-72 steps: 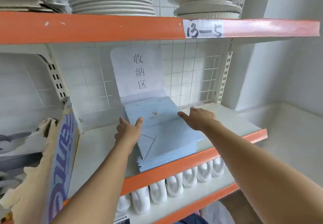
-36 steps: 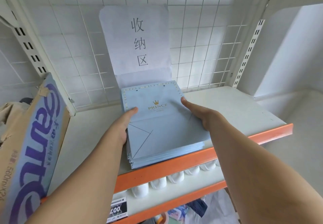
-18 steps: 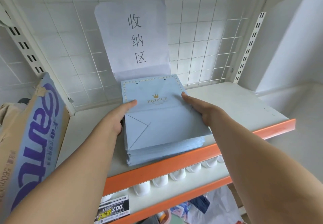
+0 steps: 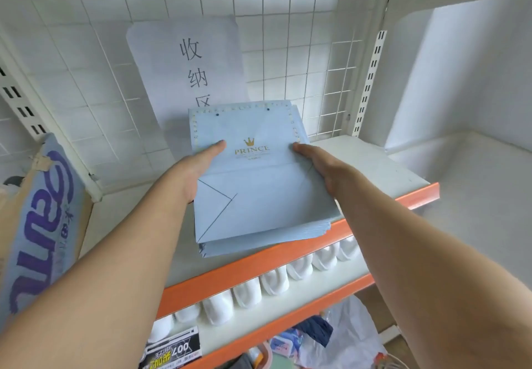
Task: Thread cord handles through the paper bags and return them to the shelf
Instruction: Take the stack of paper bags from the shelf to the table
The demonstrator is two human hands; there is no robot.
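Note:
A stack of flat light-blue paper bags [image 4: 259,195] with a gold crown and "PRINCE" print is tilted up at its far end above the white shelf board [image 4: 371,161]. My left hand [image 4: 190,172] grips the stack's left edge, thumb on top. My right hand [image 4: 322,167] grips the right edge the same way. The near end of the stack sticks out over the orange shelf rail [image 4: 288,256]. Two small punched holes show near the top bag's far edge. No cord handles are visible.
A paper sign [image 4: 190,63] hangs on the wire grid behind the stack. A torn cardboard box [image 4: 40,224] with purple lettering stands at the left. White bottles [image 4: 273,285] line the shelf below. Bare shelf board lies to the right.
Both hands moved from resting on the stack to gripping its sides. The far end of the stack has lifted off the shelf and now covers the sign's lowest character.

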